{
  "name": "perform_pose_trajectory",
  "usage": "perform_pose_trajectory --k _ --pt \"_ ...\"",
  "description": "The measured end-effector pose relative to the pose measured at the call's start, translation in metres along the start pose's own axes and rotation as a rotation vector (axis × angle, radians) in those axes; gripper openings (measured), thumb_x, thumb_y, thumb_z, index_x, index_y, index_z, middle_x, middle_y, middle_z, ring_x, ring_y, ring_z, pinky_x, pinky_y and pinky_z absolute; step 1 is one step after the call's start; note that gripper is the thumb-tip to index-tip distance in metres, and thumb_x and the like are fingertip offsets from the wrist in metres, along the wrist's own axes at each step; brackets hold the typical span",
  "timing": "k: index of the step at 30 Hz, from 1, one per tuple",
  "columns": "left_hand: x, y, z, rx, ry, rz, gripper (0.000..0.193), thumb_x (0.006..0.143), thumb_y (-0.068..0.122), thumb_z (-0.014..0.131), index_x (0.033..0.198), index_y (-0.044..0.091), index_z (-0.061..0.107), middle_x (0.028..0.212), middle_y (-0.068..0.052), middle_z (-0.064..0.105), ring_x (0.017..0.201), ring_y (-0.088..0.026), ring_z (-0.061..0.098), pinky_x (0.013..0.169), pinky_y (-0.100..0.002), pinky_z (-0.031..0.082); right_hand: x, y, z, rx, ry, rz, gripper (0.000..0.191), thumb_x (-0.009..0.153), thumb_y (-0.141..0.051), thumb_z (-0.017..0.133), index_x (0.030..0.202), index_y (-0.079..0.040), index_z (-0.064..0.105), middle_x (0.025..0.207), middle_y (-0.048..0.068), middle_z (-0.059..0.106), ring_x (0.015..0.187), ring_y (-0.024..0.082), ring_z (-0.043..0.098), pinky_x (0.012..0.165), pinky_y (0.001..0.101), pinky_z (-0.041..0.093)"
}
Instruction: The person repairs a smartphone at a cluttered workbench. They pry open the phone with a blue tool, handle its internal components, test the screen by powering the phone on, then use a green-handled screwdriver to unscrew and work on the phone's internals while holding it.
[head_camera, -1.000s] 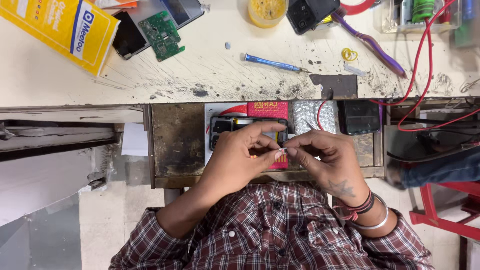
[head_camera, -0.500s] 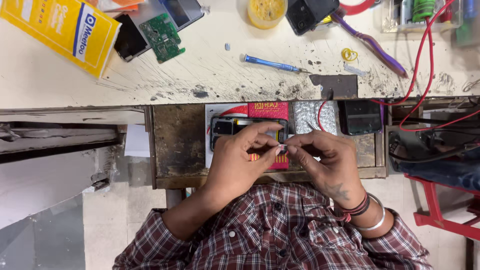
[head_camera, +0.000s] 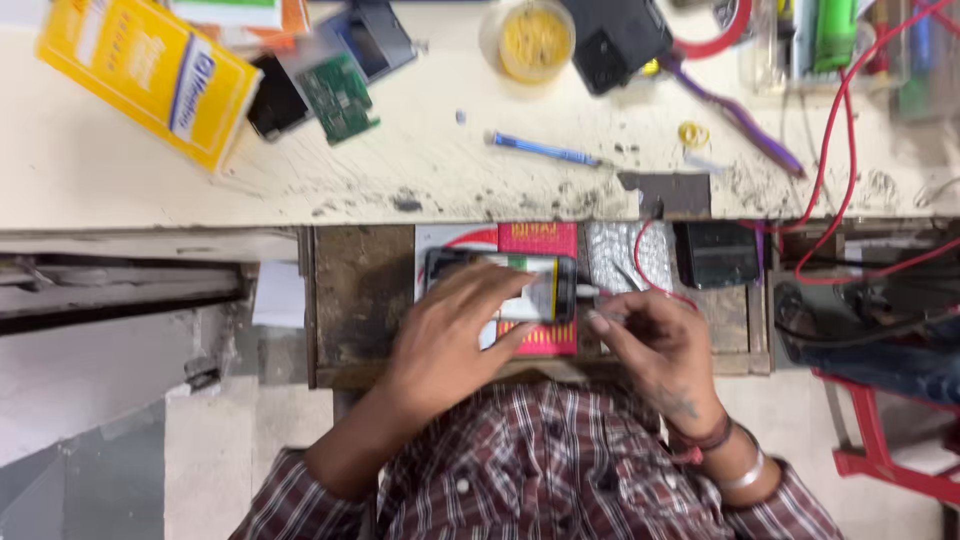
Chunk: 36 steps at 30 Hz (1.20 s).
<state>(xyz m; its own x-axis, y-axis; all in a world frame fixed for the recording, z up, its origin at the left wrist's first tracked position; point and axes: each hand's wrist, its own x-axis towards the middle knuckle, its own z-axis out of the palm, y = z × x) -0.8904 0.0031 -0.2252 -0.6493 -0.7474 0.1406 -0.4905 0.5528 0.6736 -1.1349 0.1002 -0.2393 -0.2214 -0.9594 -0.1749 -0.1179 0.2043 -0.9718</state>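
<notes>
A dark opened phone (head_camera: 545, 290) lies across a red and white packet (head_camera: 538, 240) in an open wooden drawer (head_camera: 360, 300). My left hand (head_camera: 450, 335) rests flat on the phone's left and middle part, holding it down. My right hand (head_camera: 655, 340) is at the phone's right end and pinches a thin metal tool (head_camera: 586, 292) whose tip touches the phone's edge. A thin red wire (head_camera: 650, 285) loops just above my right hand. Bangles sit on my right wrist.
On the worn white bench lie a yellow box (head_camera: 150, 80), a green circuit board (head_camera: 338, 97), a blue pen-like tool (head_camera: 545, 150), a yellow tub (head_camera: 535, 40), a black device (head_camera: 620, 40) and red cables (head_camera: 830, 150). The drawer also holds a silver blister pack (head_camera: 630, 255) and a black box (head_camera: 715, 255).
My hands, which were pinched together over the phone, have parted. The left hand now lies flat on the phone and the right hand has moved to its right end with the tool.
</notes>
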Motion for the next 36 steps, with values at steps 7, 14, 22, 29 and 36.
perform_pose_trajectory --k 7,14,22,29,36 --pt "0.013 -0.038 -0.015 0.315 -0.226 0.057 0.075 0.087 0.043 0.067 0.150 0.009 0.044 0.156 -0.011 0.047 0.145 -0.031 0.041 0.120 -0.048 0.027 0.002 0.023 -0.021 0.009 0.017 0.003 0.012 0.092 0.000 0.075 0.102 0.003 0.070 0.090 0.003 0.072 0.080 0.005 0.065 0.069 0.0203 0.052" --pt "0.015 -0.029 -0.002 0.891 -0.320 0.421 0.064 0.099 0.036 0.049 0.149 -0.003 0.041 0.138 -0.037 0.053 0.128 -0.047 0.055 0.108 -0.052 0.041 -0.008 0.024 -0.023 0.025 0.030 0.020 0.010 0.090 0.001 0.074 0.099 0.002 0.071 0.087 0.001 0.072 0.076 0.004 0.065 0.065 0.0197 0.051" --pt "0.026 -0.030 -0.009 0.912 -0.101 0.645 0.054 0.101 0.023 0.045 0.150 0.001 0.041 0.119 -0.041 0.064 0.108 -0.052 0.069 0.091 -0.054 0.057 -0.014 0.018 -0.032 0.094 0.030 -0.021 0.010 0.090 0.003 0.074 0.099 0.002 0.070 0.087 0.001 0.072 0.075 0.004 0.064 0.064 0.0196 0.051" --pt "0.028 -0.018 -0.004 0.784 -0.193 0.353 0.065 0.090 0.016 0.052 0.154 0.019 0.042 0.134 -0.034 0.058 0.117 -0.050 0.064 0.096 -0.050 0.054 -0.018 0.020 -0.047 0.143 0.053 -0.064 0.012 0.090 0.004 0.073 0.102 0.003 0.069 0.093 0.006 0.075 0.084 0.009 0.071 0.074 0.0223 0.057" --pt "0.023 0.025 -0.008 0.465 -0.046 0.205 0.066 0.079 0.003 0.063 0.143 0.020 0.059 0.134 -0.019 0.066 0.113 -0.038 0.069 0.098 -0.047 0.056 -0.037 0.011 -0.061 0.216 0.098 -0.119 0.013 0.090 0.009 0.069 0.102 0.005 0.067 0.095 0.012 0.074 0.086 0.017 0.075 0.075 0.0306 0.062"
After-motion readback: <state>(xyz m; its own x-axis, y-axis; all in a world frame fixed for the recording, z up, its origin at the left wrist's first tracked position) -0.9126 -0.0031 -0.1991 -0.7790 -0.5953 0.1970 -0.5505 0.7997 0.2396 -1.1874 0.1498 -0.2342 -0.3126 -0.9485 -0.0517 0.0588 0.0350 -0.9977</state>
